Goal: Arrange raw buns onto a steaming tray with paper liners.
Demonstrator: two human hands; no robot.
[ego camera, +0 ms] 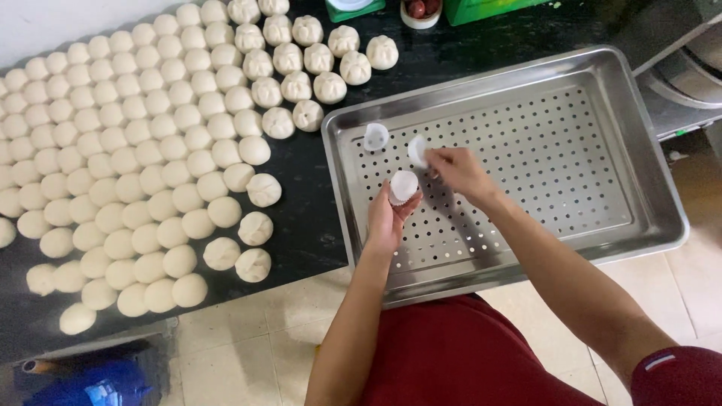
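My left hand (386, 219) holds a small stack of white paper cup liners (403, 185) over the near left part of a perforated steel tray (647, 150). My right hand (460, 171) pinches a single white liner (417, 149) just above the tray floor. Another liner (375, 136) sits in the tray's far left corner. Left of the tray, several rows of round white dough balls (135, 150) cover the black counter. Pleated filled buns (316, 60) lie at the far end, nearest the tray.
The black counter (308, 218) carries the tray, which overhangs its near edge. A green container (481, 7) and a small bowl (420, 10) stand at the back. A blue object (98, 387) lies on the tiled floor at lower left. A metal appliance (688, 75) stands at right.
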